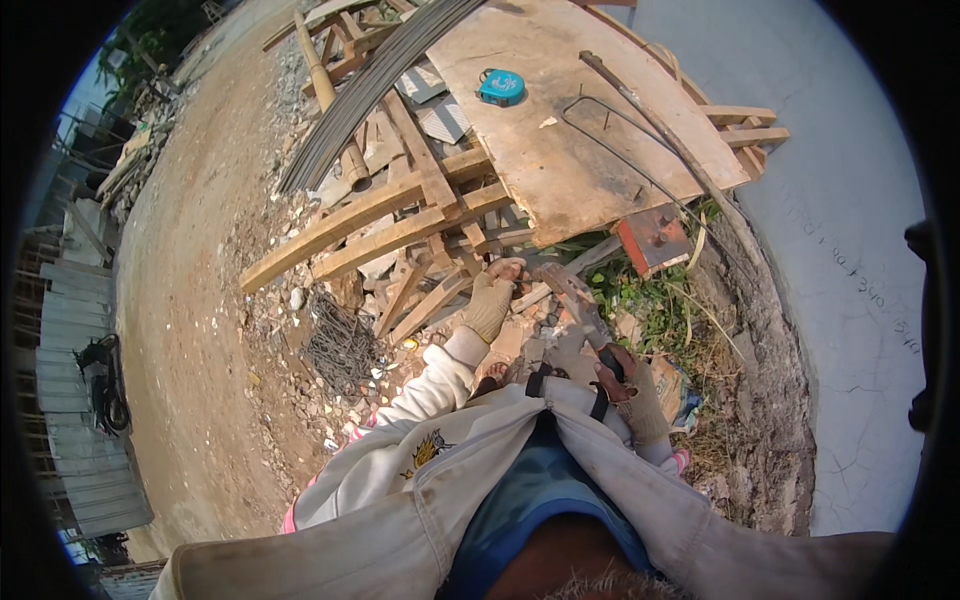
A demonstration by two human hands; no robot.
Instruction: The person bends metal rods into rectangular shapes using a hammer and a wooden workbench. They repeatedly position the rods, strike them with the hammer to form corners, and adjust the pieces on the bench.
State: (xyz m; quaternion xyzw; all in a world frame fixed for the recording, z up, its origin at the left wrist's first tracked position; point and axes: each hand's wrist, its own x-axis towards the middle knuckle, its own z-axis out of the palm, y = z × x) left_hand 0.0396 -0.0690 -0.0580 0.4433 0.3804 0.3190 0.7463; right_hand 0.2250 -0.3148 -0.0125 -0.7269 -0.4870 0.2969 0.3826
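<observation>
Left hand (pixel 497 285) by the beams, right hand (pixel 622 376) around a tool (pixel 611 363)

The tool sits low at right of centre, its dark handle wrapped by the right hand's fingers; where its far end stops (the brownish clutter blends there) I cannot tell. The left hand is up and to the left, fingers curled near the beam ends; whether they grip anything is unclear. Both wrists wear tan knit gloves.

Rubble (pixel 527 347) lies beneath. Beams (pixel 340 232) cross beyond the left hand, with a wire tangle (pixel 340 335) to their near left. Plants (pixel 640 312) grow beyond the right hand, beside a red block (pixel 655 240). Farther up, a board (pixel 590 150) bears a teal tape measure (pixel 501 87) and a bent rod (pixel 610 108). Grey rods (pixel 375 90) slant along its left side. A pale wall (pixel 800 200) stands right; a dirt path (pixel 190 260) runs left.
</observation>
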